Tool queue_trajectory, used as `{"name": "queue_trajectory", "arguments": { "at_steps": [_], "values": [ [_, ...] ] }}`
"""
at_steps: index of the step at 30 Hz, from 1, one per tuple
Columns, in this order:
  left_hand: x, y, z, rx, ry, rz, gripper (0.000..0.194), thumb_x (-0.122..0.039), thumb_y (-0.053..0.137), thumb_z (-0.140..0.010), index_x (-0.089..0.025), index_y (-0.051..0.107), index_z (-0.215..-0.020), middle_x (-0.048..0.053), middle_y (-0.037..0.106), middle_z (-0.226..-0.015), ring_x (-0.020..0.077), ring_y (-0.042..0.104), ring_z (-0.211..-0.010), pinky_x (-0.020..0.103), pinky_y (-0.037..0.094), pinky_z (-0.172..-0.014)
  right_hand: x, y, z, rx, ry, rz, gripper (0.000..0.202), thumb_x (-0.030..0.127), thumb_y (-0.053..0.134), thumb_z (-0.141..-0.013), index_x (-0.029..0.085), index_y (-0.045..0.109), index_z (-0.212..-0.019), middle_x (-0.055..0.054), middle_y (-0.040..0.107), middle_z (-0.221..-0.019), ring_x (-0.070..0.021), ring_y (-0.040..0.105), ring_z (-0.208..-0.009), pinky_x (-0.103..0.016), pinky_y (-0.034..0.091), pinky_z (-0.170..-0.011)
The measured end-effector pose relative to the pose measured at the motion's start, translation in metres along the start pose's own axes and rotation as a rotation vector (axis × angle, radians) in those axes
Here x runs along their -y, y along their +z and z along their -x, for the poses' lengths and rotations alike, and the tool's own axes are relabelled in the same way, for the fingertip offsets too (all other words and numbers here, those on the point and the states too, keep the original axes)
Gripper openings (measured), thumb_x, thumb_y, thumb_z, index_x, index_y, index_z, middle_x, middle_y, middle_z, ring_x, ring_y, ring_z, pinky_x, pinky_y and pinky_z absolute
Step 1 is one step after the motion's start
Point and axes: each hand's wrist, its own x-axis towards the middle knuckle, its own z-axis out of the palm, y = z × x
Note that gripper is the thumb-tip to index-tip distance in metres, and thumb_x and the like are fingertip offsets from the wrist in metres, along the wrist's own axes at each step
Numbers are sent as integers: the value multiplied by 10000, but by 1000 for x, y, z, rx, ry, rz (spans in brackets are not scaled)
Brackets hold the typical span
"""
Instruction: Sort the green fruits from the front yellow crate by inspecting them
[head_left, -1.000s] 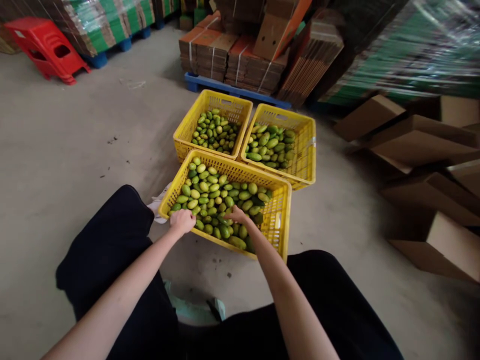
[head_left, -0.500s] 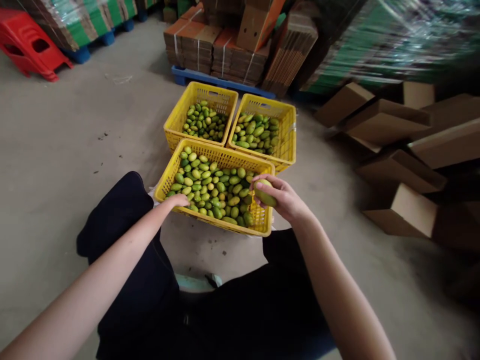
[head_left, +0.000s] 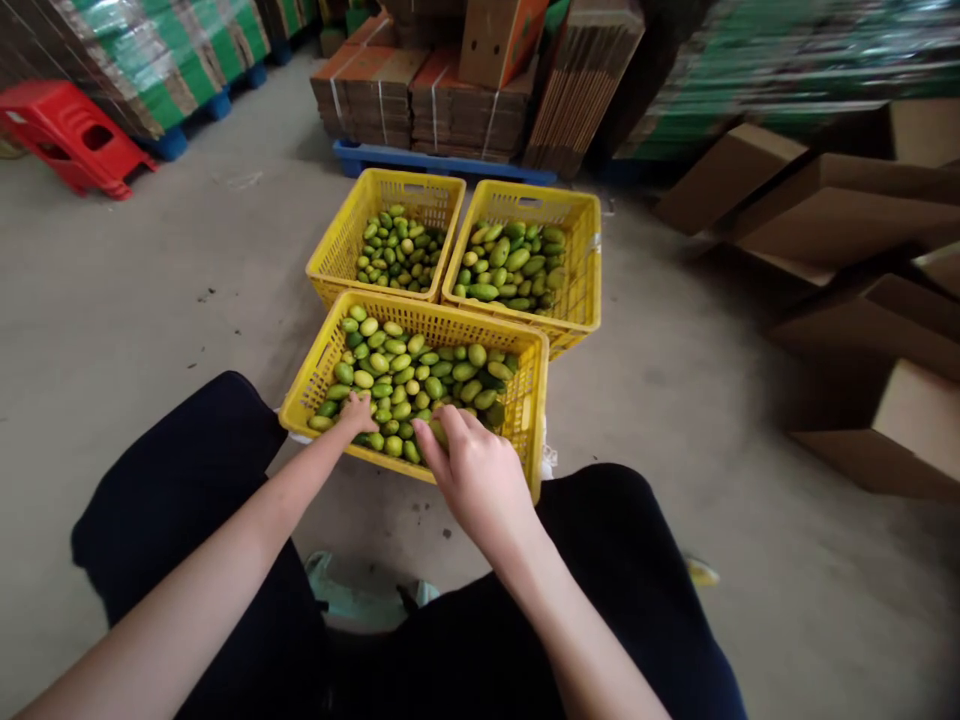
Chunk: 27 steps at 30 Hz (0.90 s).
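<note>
"Fingers first: what are ours doing at the near crate (head_left: 529, 395)?"

"Our right hand (head_left: 484, 475) is curled around a green fruit (head_left: 438, 431), partly hidden by our thumb, above the crate's front edge, right of its middle."

"And our left hand (head_left: 358, 412)?"

"Inside the front left corner, thumb apart from the fingers, among the loose fruits (head_left: 400, 363). We can't tell whether it grips one."

"What's around us?"

"Two more yellow crates (head_left: 585, 240) of fruit just behind the back edge, on grey floor (head_left: 187, 350). Beyond, we see strapped cartons (head_left: 375, 95) on a blue pallet (head_left: 442, 163), a red stool (head_left: 67, 115) leftward, open boxes (head_left: 855, 215) rightward."
</note>
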Motion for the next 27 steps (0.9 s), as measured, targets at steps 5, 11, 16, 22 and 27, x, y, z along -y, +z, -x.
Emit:
{"name": "queue_trajectory", "arguments": {
  "at_steps": [5, 11, 16, 22, 27],
  "values": [
    [0, 2, 4, -10, 93, -37, 667, -314, 669, -786, -122, 436, -1382, 224, 373, -1479, 393, 456, -1285, 374, 403, -990, 19, -19, 14, -5, -123, -59, 343, 396, 371, -995, 177, 572, -824, -44, 633, -704, -145, 623, -540, -240, 305, -445],
    [-5, -3, -13, 21, 154, -94, 589, -374, 699, -729, -153, 587, -1264, 208, 331, -1525, 401, 350, -1366, 493, 278, -1098, 26, -6, 13, 278, -105, 89, 263, 364, 497, -951, 150, 645, -909, -99, 688, -747, -199, 690, -592, -243, 401, -442],
    [-5, -10, -24, 42, 209, -123, 552, -358, 653, -758, -141, 588, -1261, 213, 363, -1507, 388, 351, -1371, 522, 286, -1099, 34, 24, 17, 792, -59, 216, 156, 99, 623, -834, 103, 731, -946, -192, 747, -881, -284, 747, -788, -281, 551, -554],
    [3, -16, -28, 90, 346, -138, 459, -204, 632, -786, -219, 599, -1244, 136, 565, -1364, 297, 517, -1250, 436, 405, -1038, 60, 45, 37, 1005, -123, 220, 343, -67, 513, -791, 103, 745, -978, -198, 745, -963, -285, 748, -842, -312, 595, -556],
    [-5, -11, -27, 116, 362, -168, 449, -200, 692, -731, -167, 641, -1176, 178, 564, -1357, 308, 603, -1141, 407, 455, -979, 66, 64, 44, 1016, -164, 253, 298, -54, 523, -770, 60, 746, -931, -229, 736, -931, -314, 735, -861, -371, 604, -573]
  ]
}}
